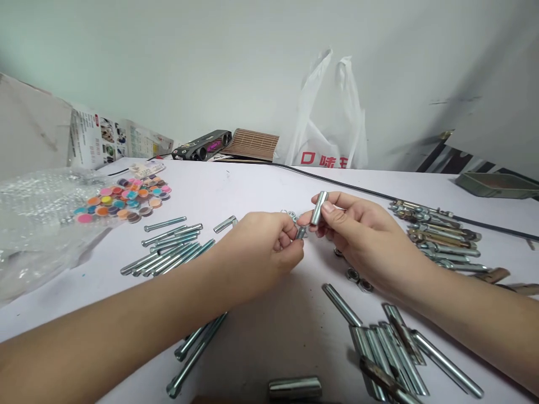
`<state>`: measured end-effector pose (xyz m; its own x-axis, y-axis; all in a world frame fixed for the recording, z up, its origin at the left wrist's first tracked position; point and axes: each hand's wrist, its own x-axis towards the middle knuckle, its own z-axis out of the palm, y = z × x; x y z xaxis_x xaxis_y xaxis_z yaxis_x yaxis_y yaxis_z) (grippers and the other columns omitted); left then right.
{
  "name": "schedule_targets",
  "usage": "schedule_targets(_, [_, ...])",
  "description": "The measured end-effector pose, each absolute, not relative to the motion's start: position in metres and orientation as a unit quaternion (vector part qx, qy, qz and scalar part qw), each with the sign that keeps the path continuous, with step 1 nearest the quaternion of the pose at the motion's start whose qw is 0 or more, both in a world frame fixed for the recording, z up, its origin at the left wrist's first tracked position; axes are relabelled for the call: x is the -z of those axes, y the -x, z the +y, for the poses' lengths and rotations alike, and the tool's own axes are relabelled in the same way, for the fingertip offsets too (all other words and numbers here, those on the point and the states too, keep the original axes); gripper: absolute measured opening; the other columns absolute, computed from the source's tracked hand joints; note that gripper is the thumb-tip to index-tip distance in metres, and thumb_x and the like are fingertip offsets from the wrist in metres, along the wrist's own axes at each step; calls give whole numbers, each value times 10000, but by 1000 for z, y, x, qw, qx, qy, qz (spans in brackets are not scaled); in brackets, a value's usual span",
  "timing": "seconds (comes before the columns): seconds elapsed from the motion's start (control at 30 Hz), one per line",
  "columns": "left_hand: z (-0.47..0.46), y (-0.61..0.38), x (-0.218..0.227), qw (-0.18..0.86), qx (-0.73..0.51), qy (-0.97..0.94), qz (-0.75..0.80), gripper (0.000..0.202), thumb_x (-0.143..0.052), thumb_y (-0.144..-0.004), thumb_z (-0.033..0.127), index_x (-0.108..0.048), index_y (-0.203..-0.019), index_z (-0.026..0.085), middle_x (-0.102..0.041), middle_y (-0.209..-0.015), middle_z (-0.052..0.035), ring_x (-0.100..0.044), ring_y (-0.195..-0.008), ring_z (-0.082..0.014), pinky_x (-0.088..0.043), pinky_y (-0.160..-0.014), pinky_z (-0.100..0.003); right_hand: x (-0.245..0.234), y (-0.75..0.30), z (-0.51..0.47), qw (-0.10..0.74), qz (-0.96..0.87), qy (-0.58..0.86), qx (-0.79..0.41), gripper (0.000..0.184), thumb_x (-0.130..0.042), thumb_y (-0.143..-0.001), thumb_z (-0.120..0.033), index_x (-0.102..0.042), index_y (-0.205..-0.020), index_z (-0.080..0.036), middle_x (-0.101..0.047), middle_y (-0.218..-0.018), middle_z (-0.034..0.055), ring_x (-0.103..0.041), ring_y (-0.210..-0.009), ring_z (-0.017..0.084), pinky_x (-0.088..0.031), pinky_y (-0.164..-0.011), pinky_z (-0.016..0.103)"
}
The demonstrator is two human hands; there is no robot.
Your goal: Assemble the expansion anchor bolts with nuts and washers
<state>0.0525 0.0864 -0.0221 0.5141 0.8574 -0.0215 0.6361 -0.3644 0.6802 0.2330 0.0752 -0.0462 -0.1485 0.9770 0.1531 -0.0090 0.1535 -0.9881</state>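
My right hand (357,224) pinches a short shiny metal sleeve (319,207) between thumb and fingers, tilted slightly from upright. Close beside it, my left hand (269,241) is closed on a small grey threaded piece (301,232); the rest of that piece is hidden in the fingers. Whether the two parts touch I cannot tell. Behind the fingertips lie a few small washers or nuts (292,215), partly covered. Several hex nuts (352,275) rest on the white table below my right hand.
Long bolts (168,255) lie left, more sleeves (391,348) at front right. Assembled expansion bolts (446,241) are piled right. Colourful discs (122,202) and clear plastic wrap (46,219) sit far left. A black cable (337,182) and a white plastic bag (328,129) are at the back.
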Motion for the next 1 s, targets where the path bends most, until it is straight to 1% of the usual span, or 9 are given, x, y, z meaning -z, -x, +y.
schedule_targets(0.13, [88,-57,36,322,-220,-812,434,198,-504,-844,321,-498,-703,183,-542,-660,43,-431,-572,-76,-339,-520,-206,46,-231,73,499,-569,419,-501,199,-608,-890,-372,-526,-931,-195,-714,-914,56,-611,-745,124,-488,-725,264])
schedule_targets(0.33, [91,-55,44,351,-250,-805,408,203,-491,-871,323,-531,-738,176,-485,-651,53,-409,-591,-65,-329,-540,-189,48,-230,67,470,-660,420,-409,200,-604,-889,-376,-520,-984,-222,-682,-887,29,-635,-805,163,-504,-797,336])
schedule_targets(0.4, [92,-54,44,366,-246,-802,403,191,-490,-869,311,-534,-741,176,-453,-640,56,-393,-591,-62,-326,-534,-181,49,-232,68,462,-692,429,-352,204,-623,-875,-376,-560,-993,-221,-674,-952,41,-633,-871,177,-502,-833,348])
schedule_targets(0.47, [94,-53,44,378,-238,-799,403,186,-506,-854,301,-516,-720,173,-452,-636,56,-392,-593,-62,-333,-533,-179,49,-235,69,455,-719,436,-293,218,-631,-868,-374,-602,-1023,-223,-653,-1097,59,-609,-1020,200,-484,-901,356])
schedule_targets(0.57, [95,-51,43,388,-230,-798,401,197,-543,-823,297,-484,-684,171,-482,-630,53,-415,-589,-62,-347,-536,-179,46,-241,74,466,-732,450,-211,255,-590,-891,-376,-619,-1103,-235,-585,-1271,60,-510,-1215,217,-438,-973,351])
schedule_targets(0.67, [96,-50,44,372,-227,-802,407,199,-564,-804,311,-498,-679,172,-526,-638,50,-445,-588,-63,-365,-540,-179,46,-249,82,484,-697,495,-187,266,-480,-942,-412,-620,-1064,-222,-618,-1183,66,-557,-1119,203,-441,-939,351])
schedule_targets(0.73, [96,-50,45,355,-227,-808,412,174,-573,-790,306,-523,-688,174,-556,-646,47,-472,-593,-67,-383,-552,-181,50,-254,88,455,-698,525,-174,281,-451,-946,-429,-616,-1048,-225,-631,-1113,66,-577,-1048,205,-445,-912,365])
schedule_targets(0.9, [96,-52,47,329,-220,-819,415,131,-576,-760,277,-539,-677,184,-565,-629,51,-470,-568,-72,-365,-522,-186,67,-265,106,302,-763,570,-36,295,-545,-871,-398,-657,-1086,-232,-544,-1212,117,-453,-1202,291,-348,-1022,474])
schedule_targets(1.0, [94,-52,47,309,-205,-830,415,109,-568,-749,264,-550,-670,191,-577,-630,54,-465,-560,-76,-357,-523,-195,71,-267,113,224,-764,605,-16,324,-533,-868,-459,-711,-1038,-248,-564,-1168,127,-449,-1178,323,-326,-1001,524])
